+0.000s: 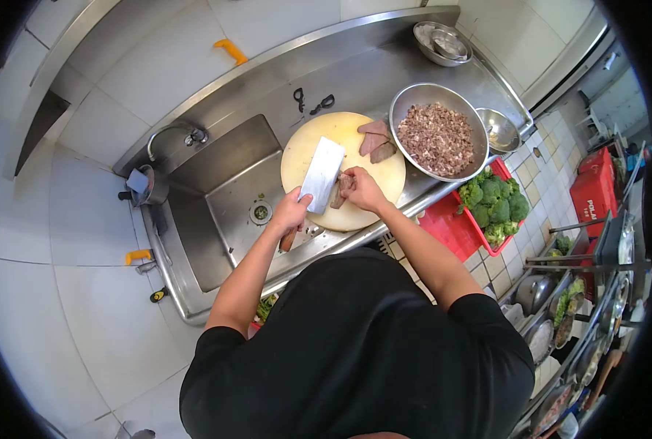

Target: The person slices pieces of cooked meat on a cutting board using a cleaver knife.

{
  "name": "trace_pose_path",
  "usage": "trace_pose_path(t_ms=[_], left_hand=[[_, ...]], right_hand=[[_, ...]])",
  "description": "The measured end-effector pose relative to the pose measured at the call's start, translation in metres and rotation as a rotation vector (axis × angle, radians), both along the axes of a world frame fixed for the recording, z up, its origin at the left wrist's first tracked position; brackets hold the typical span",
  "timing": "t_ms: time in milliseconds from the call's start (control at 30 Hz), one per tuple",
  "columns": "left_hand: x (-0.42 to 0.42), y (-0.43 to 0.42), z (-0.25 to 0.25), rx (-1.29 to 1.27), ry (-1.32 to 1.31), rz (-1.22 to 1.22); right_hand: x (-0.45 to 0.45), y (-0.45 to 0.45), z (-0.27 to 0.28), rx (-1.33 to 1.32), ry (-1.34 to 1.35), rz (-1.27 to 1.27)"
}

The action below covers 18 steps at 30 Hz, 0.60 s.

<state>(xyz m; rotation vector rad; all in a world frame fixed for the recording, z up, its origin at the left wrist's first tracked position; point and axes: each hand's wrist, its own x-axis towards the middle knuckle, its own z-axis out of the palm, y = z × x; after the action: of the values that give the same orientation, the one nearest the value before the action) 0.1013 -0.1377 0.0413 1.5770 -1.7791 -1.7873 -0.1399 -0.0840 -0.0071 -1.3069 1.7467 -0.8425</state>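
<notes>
On the board (304,150), meat (336,200) (brownish) lies under right fingers (350,178)

worn on the head, looking forward and steeply down over a black shirt (355,336) to the hands (291,214), fairly near, wide enough to catch sink (231,183) and floor (547,174) alike.

Left forearm (254,267) slanting up and rightward, left of centre. Left hand (291,212) gripping near centre of frame, fingers curling closed, thumb pointing up and right. Right forearm (417,245) slanting up and leftward from right of centre. Right hand (362,189) bending its fingers leftward in closed pinch. Hands working near each other, not touching. Both forearms converging toward centre, elbows spreading wider than hands.
</notes>
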Motion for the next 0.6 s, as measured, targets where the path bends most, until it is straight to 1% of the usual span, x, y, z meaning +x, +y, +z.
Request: trace_pose_path(t_ms=[100, 200, 333, 400, 533, 600], left_hand=[[0.001, 0.006, -0.003, 0.053, 0.042, 0.025], [-0.006, 0.008, -0.001, 0.066, 0.046, 0.064], [-0.011, 0.011, -0.007, 0.102, 0.053, 0.095], [-0.011, 0.012, -0.01, 0.062, 0.039, 0.101], [-0.012, 0.017, 0.001, 0.045, 0.038, 0.128], [-0.011, 0.016, -0.006, 0.047, 0.028, 0.129]], right_hand=[[0.005, 0.014, -0.002, -0.053, -0.062, -0.081], [0.014, 0.031, -0.012, -0.429, 0.343, -0.035], [0.024, 0.043, -0.031, -0.422, 0.478, 0.109], [0.025, 0.046, -0.035, -0.385, 0.584, 0.199], [0.023, 0.047, -0.032, -0.364, 0.578, 0.23], [0.024, 0.048, -0.033, -0.382, 0.6, 0.223]])
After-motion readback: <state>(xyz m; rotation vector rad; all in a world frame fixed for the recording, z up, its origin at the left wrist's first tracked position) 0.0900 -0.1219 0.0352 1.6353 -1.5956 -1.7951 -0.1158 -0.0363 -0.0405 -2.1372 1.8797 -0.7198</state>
